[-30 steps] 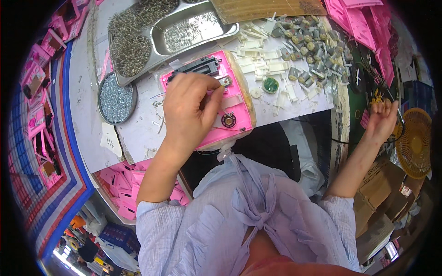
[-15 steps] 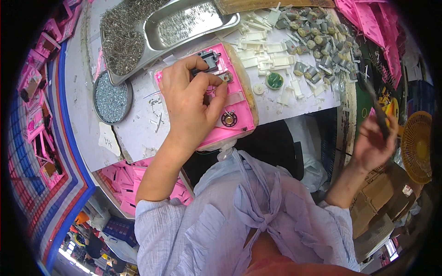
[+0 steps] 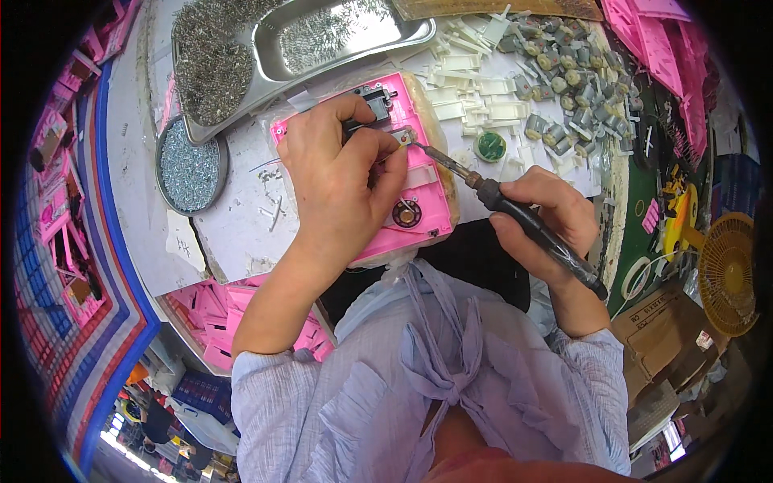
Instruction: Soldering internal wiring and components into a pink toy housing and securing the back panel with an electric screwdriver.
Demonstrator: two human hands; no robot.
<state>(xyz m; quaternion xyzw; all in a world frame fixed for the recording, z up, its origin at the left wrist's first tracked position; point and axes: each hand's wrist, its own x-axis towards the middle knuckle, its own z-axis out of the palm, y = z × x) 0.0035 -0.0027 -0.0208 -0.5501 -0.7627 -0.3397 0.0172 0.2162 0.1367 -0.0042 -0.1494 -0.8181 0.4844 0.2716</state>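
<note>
A pink plastic case half (image 3: 431, 205) lies on a padded, plastic-wrapped block at the table's front edge. My left hand (image 3: 338, 169) rests over its left side, fingers pinched at a small metal part (image 3: 405, 138); what sits between the fingertips is hidden. A black-handled soldering iron (image 3: 527, 221) is gripped in my right hand (image 3: 555, 217). Its thin tip reaches the small metal part, next to my left fingertips. Above that part sits a dark grey box-like piece (image 3: 377, 103). A round black piece (image 3: 407, 213) is fitted in the case's lower corner.
Behind stand a metal tray (image 3: 346, 48) of small metal pieces and a round dish (image 3: 192, 165) of screws. White plastic parts (image 3: 483, 101) and several small motors (image 3: 564, 80) lie at back right. A green round pot (image 3: 489, 146) sits near the case. A yellow fan (image 3: 727, 274) is far right.
My right hand has come in from the far right with the soldering iron, bringing its tip to the small metal part. My left hand has stayed nearly in place.
</note>
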